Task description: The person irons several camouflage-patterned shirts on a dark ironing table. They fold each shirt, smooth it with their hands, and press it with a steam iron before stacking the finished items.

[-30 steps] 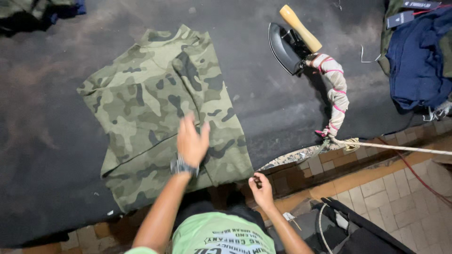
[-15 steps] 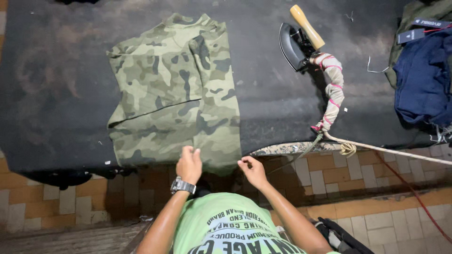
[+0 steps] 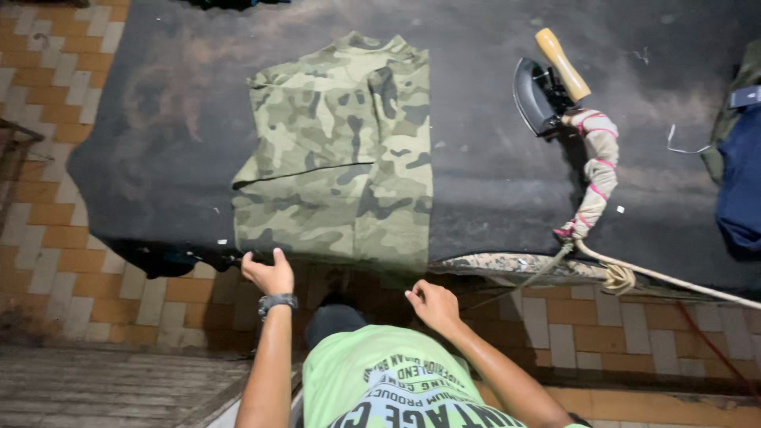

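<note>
A second ago the left hand (image 3: 269, 275) lay flat on the lower part of the shirt (image 3: 341, 150); it has since drawn back to the near edge of the dark cloth (image 3: 158, 119), just below the shirt's hem, fingers spread, apparently off the fabric. The right hand (image 3: 432, 305) has pulled back too and hangs loosely curled short of the table edge. The shirt looks smoother, a fold line crossing its left half. The view has swung left, showing more tiled floor (image 3: 47, 71).
</note>
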